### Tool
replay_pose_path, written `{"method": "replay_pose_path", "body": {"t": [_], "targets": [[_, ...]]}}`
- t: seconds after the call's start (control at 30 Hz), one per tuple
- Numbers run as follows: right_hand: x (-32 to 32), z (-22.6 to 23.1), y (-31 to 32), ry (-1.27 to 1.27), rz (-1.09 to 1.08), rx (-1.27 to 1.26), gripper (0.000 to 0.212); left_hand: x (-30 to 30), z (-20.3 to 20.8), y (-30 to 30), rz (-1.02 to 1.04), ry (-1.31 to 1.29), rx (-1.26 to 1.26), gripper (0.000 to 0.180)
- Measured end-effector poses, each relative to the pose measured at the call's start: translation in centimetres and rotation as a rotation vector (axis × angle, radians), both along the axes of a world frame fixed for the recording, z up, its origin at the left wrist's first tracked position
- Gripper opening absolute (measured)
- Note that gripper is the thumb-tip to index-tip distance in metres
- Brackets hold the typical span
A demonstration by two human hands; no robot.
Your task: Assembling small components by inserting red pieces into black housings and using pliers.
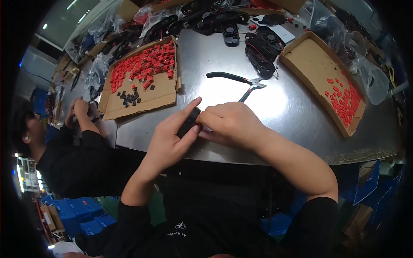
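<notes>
Near the table's front edge, my left hand (171,136) is wrapped round a black plastic part (188,123), thumb and fingers on opposite sides of it. My right hand (232,121) meets it from the right, its fingers bent and pinched against the part; whatever sits between those fingertips is hidden. Just beyond my hands lie diagonal cutters (254,84) with black handles, jaws pointing right. At the left a cardboard tray (163,98) holds many red cylindrical pieces (148,64) and a small heap of black square pieces (129,98).
To the right, another cardboard tray (301,50) contains small red pieces (344,101). Black fan housings with wires (263,45) and a white phone (279,32) lie at the back of the metal table (198,56). A co-worker (77,150) sits at the left, hands together.
</notes>
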State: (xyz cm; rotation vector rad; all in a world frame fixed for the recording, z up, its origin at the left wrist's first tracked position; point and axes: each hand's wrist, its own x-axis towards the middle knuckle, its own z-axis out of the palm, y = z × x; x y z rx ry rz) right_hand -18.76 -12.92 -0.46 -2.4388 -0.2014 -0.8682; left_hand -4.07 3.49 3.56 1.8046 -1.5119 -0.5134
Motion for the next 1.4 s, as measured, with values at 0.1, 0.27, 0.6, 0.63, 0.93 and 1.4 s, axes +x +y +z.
{"method": "replay_pose_path", "body": {"t": [0.1,0.27,0.6,0.63,0.93,1.4], "targets": [[-0.1,0.4,0.1,-0.067,0.021,0.067,0.027,-0.3,0.0,0.3,0.029,0.375,0.106,0.057],[-0.3,0.7,0.6,-0.194,0.019,0.147,0.029,-1.8,-0.5,-0.3,0.044,0.696,0.006,0.055],[0.1,0.2,0.8,-0.165,-0.016,0.066,0.029,-2.8,-1.0,-0.1,0.12,0.22,-0.111,0.07],[0.2,0.0,0.7,-0.157,-0.022,0.05,0.03,-2.5,-1.1,-0.1,0.119,0.194,-0.088,0.07],[-0.9,2.0,-3.6,0.09,0.06,0.017,0.024,0.5,-1.4,-0.5,0.001,-0.664,-0.028,0.064],[-0.2,0.6,-2.0,0.199,0.149,0.154,0.023,1.8,-0.3,0.1,-0.074,-0.38,-0.079,0.068]]}}
